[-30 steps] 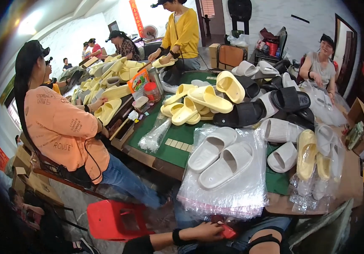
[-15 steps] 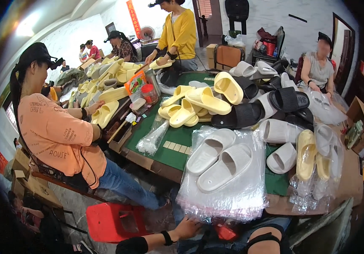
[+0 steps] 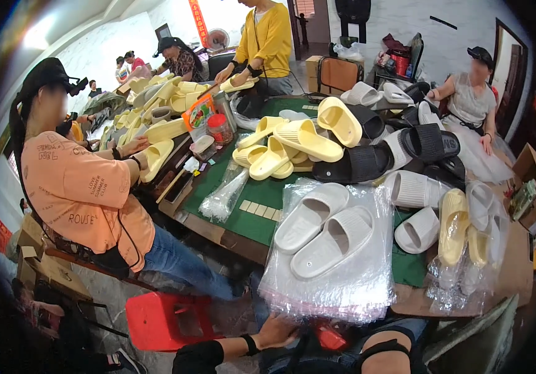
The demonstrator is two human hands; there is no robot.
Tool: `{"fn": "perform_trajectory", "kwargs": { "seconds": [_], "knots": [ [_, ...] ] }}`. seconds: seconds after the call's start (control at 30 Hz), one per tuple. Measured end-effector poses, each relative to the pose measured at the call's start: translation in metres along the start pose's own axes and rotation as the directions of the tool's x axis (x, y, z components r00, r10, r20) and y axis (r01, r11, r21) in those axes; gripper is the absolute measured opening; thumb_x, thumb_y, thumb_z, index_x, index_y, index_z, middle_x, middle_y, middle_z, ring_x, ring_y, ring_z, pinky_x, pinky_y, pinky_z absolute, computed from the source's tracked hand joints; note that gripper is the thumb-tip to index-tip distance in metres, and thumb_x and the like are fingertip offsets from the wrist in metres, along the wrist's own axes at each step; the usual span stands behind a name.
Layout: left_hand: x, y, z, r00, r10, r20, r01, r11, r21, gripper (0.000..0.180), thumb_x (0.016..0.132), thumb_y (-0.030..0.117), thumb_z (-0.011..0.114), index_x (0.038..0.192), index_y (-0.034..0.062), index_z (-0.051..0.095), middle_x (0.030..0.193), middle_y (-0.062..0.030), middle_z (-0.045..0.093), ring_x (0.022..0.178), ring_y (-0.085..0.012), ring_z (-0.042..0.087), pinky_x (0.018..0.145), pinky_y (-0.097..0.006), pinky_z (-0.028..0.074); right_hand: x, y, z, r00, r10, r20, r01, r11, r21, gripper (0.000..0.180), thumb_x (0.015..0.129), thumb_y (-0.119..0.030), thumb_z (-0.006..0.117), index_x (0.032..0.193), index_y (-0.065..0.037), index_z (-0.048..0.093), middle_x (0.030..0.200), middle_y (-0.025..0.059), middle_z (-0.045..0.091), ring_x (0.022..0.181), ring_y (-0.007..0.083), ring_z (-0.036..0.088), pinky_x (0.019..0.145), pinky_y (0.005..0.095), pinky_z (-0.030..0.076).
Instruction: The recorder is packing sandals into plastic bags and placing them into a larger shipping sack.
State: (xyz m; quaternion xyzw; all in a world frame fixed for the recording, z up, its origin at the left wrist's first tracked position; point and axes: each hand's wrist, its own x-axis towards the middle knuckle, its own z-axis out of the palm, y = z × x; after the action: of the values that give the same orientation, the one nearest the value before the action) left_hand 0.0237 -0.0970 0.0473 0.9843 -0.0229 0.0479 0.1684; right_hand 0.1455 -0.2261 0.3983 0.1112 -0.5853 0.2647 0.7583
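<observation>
There is just one view, from a camera on the person's head, looking down and forward over the green table (image 3: 261, 199) piled with slippers. It sits close to the stack of clear bags (image 3: 342, 274) at the table edge, with the person's left hand (image 3: 277, 330) low down. The edges curve (a very wide lens).

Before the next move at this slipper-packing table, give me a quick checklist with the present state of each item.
1. Pair of white slippers lying on the stack of clear bags: ok.
2. Left hand in view, low under the table edge beside a red object: ok.
3. Left hand's grip: cannot tell.
4. Right hand visible: not ok, out of view.
5. Red stool clear of the hand: ok.
</observation>
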Motion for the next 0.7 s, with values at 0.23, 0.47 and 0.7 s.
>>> {"fn": "perform_trajectory", "kwargs": {
  "seconds": [0.23, 0.47, 0.7],
  "knots": [
    [0.003, -0.001, 0.002, 0.986, -0.082, 0.143, 0.083, 0.997, 0.001, 0.032, 0.083, 0.036, 0.057, 0.103, 0.0121, 0.067, 0.1, -0.0083, 0.064, 0.096, -0.0258, 0.058, 0.077, -0.046, 0.04, -0.016, -0.009, -0.007, 0.999, 0.014, -0.042, -0.016, 0.999, -0.045, 0.052, 0.092, -0.045, 0.056, 0.123, -0.004, 0.061, 0.132, 0.0403, 0.041, 0.122, 0.0539, 0.044, 0.1, 0.0577, 0.036],
    [0.007, -0.001, 0.005, 0.999, -0.028, 0.025, 0.028, 1.0, 0.005, 0.034, 0.078, 0.032, 0.063, 0.103, 0.009, 0.065, 0.104, -0.0158, 0.063, 0.097, -0.0351, 0.06, 0.087, -0.051, 0.04, -0.004, -0.026, -0.008, 0.999, 0.041, -0.035, -0.044, 0.994, -0.095, 0.048, 0.089, -0.042, 0.062, 0.12, -0.006, 0.064, 0.13, 0.0369, 0.044, 0.12, 0.0537, 0.044, 0.098, 0.0585, 0.039],
    [0.002, 0.001, -0.001, 0.991, -0.078, 0.11, 0.081, 0.997, -0.02, 0.03, 0.08, 0.034, 0.062, 0.102, 0.0142, 0.067, 0.106, -0.0096, 0.063, 0.105, -0.0292, 0.056, 0.085, -0.051, 0.04, 0.003, -0.064, -0.001, 0.945, 0.302, -0.124, -0.306, 0.952, -0.017, 0.051, 0.088, -0.045, 0.064, 0.121, -0.006, 0.062, 0.13, 0.0363, 0.044, 0.118, 0.0527, 0.046, 0.097, 0.0574, 0.04]
  ]
}}
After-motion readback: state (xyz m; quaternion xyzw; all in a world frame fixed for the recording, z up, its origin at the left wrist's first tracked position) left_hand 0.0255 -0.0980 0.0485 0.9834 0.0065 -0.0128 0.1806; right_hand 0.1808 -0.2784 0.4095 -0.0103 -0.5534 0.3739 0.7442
